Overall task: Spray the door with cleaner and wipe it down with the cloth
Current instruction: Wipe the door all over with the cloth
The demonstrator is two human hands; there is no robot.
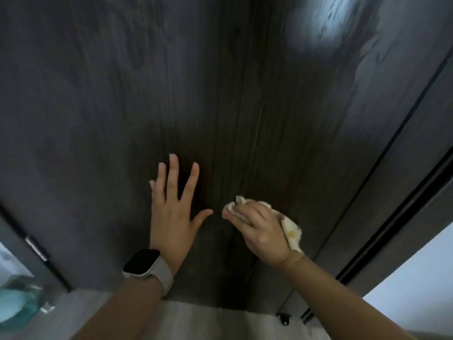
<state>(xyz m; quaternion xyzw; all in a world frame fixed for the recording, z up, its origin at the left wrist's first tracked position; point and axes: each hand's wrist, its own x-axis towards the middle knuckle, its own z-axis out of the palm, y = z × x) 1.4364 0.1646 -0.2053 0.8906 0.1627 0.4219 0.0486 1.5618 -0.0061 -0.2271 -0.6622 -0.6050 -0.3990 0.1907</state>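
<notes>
Two hands are on a big dark door.

The dark wooden door (pixel 220 82) fills most of the view, right in front of the person. The right hand (pixel 259 231) grips a bunched-up pale cloth (pixel 291 231) and presses it on the door. Just left of it, the left hand (pixel 171 212) lies flat on the door, fingers spread, holding nothing. A watch (pixel 144 263) is on the left wrist. Near the bottom left sits a blurry blue bottle (pixel 17 303). A hinge (pixel 36 246) shows above it.

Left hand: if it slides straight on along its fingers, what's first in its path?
Nothing but bare door, as far as the view shows. The left hand lies flat, fingers spread and pointing up the panel; the cloth sits off to the right.
</notes>
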